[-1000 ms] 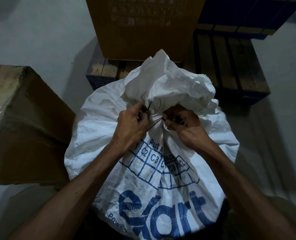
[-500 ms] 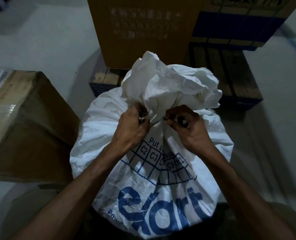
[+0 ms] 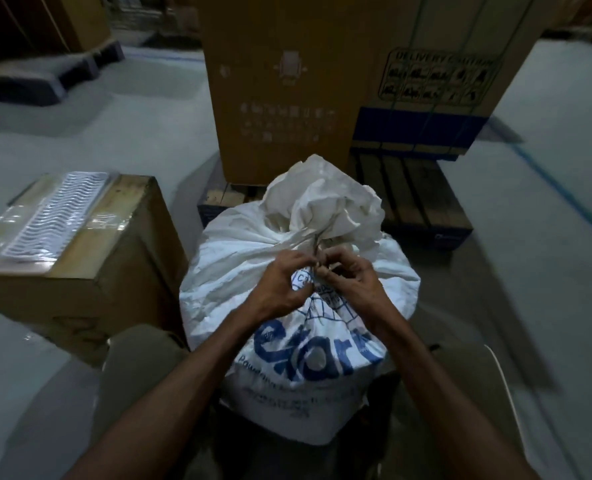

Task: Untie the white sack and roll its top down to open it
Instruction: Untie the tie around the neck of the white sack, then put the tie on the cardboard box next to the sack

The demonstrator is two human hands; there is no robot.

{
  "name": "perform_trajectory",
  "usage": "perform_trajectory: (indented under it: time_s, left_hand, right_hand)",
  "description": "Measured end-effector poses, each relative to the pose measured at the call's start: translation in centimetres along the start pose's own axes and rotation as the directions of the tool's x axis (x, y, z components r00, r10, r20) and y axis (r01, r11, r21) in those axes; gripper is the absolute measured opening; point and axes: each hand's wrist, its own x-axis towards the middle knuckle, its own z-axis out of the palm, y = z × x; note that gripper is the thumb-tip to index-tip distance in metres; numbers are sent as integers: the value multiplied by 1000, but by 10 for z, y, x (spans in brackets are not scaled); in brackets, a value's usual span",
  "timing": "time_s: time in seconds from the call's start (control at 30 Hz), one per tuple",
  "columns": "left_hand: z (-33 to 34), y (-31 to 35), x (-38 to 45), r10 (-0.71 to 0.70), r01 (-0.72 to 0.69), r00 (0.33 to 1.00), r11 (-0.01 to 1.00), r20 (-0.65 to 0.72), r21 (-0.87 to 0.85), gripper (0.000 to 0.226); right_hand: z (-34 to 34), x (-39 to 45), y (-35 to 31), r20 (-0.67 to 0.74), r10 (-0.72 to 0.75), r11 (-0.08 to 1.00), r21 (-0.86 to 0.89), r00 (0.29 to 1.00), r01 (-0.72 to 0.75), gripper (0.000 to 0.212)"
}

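Observation:
A full white sack (image 3: 239, 271) with blue print stands on the floor in front of me. Its crumpled top (image 3: 325, 202) is still bunched above a tied neck. A thin dark tie (image 3: 317, 242) runs down from the neck to my fingers. My left hand (image 3: 280, 285) and my right hand (image 3: 353, 282) meet just below the neck, fingertips almost touching. Both pinch the ends of the tie. The knot itself is hidden between my fingers.
A brown carton (image 3: 90, 271) with a plastic-wrapped white pack (image 3: 52, 220) on top stands close at the left. A tall carton (image 3: 287, 81) rests on a wooden pallet (image 3: 415, 199) right behind the sack. Grey floor with a blue line (image 3: 564, 192) lies to the right.
My view has tilted up, showing more of the cartons. Both hands have come together below the neck of the sack and pulled the tie downward from it.

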Motion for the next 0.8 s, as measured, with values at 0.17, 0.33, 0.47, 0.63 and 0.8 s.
perform_trajectory:
  time_s: [0.17, 0.33, 0.47, 0.63, 0.8]
  left_hand:
    - [2, 29, -39, -21, 13, 998, 989, -51, -148, 10]
    - [-13, 64, -68, -64, 50, 994, 987, -89, -156, 7]
    - [-29, 97, -90, -58, 45, 988, 995, -145, -90, 7]
    - [-53, 112, -102, -50, 47, 977, 999, -208, -19, 8]
    - [-82, 77, -102, -152, 163, 943, 987, -297, 13, 10]
  right_hand:
    - [6, -39, -11, -176, 93, 977, 207, 980, -56, 8]
    - [8, -73, -31, -303, 121, 951, 310, 945, -23, 11]
    - [20, -97, -52, -330, 137, 951, 309, 934, -30, 5]
    - [47, -92, -70, -261, 165, 941, 330, 951, -73, 30]
    - [89, -48, -63, -200, 183, 950, 287, 963, -121, 17]
